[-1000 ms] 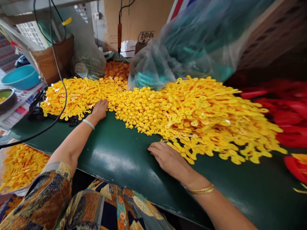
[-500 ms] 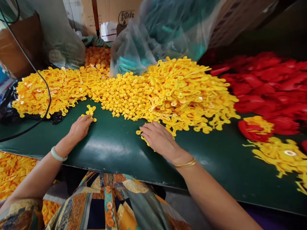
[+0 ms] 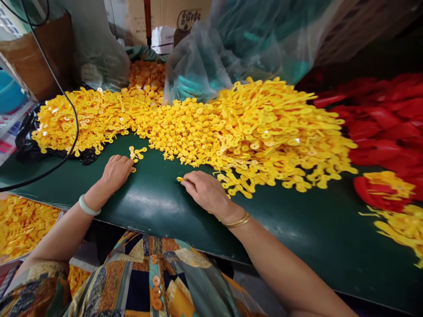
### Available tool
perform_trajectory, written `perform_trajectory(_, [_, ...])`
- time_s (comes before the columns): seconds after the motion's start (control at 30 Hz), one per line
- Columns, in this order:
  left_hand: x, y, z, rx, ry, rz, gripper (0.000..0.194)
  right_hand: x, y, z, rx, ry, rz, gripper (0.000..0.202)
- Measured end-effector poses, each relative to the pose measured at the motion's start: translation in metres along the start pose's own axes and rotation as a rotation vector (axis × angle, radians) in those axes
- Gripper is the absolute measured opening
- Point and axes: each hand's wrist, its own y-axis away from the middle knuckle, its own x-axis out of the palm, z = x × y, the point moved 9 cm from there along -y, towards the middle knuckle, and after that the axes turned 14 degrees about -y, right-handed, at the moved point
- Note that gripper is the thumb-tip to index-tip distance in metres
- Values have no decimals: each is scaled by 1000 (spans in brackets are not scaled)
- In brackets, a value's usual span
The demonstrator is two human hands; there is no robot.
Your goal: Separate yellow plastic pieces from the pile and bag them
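My left hand rests low over the green tabletop, its fingers closed at the tips on a small yellow plastic piece, mostly covered. Just beyond those fingertips lies a yellow three-armed plastic piece with round ends. Further right, my right hand pinches a yellow plastic piece with a round end between thumb and fingers. The rest of that piece is hidden by the hand. Behind it spreads a pile of long yellow pieces with ringed ends.
Small yellow knob-like parts heap in the middle, and more yellow pieces lie at left on black plastic. A black cable loops across the left. Red parts pile at right. A clear bag stands behind.
My right hand has moved left, away from the long-piece pile, with a yellow piece at its fingertips. My left hand's fingers have curled in more. The whole view has shifted slightly.
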Motion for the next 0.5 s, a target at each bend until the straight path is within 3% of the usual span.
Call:
perform_trajectory(0.13, [7, 4, 1, -21, 16, 88, 28, 10, 4, -7, 215, -356, 0, 17])
perform_trajectory(0.23, [5, 5, 9, -86, 86, 73, 27, 17, 6, -8, 305, -520, 33, 20])
perform_trajectory(0.37, [1, 4, 15, -195, 426, -27, 34, 10, 3, 2, 118, -151, -18, 17])
perform_trajectory(0.5, [9, 3, 9, -281, 857, -91, 43, 20, 7, 14, -94, 173, 46, 20])
